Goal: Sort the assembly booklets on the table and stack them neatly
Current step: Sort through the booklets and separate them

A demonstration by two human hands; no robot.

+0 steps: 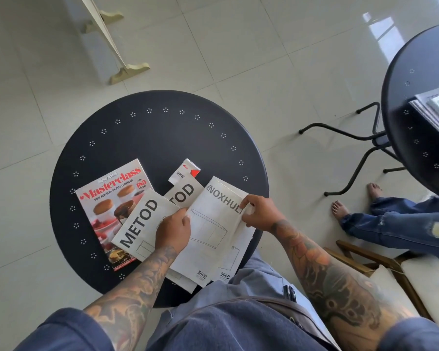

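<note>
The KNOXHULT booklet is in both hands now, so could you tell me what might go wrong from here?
The KNOXHULT booklet and the sheets under it overhang the table's near edge; a tug could slide them off. The Masterclass cookbook, half under a METOD booklet, could end up in the assembly stack.

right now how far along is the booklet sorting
Early. Nothing looks stacked yet: the booklets lie fanned and overlapping on the round table. In hand: the right hand pinches the KNOXHULT booklet at its edge, and the left hand rests where it meets the front METOD booklet. Left: the second METOD booklet, the small leaflet, separating the Masterclass cookbook, and squaring a stack.
</note>
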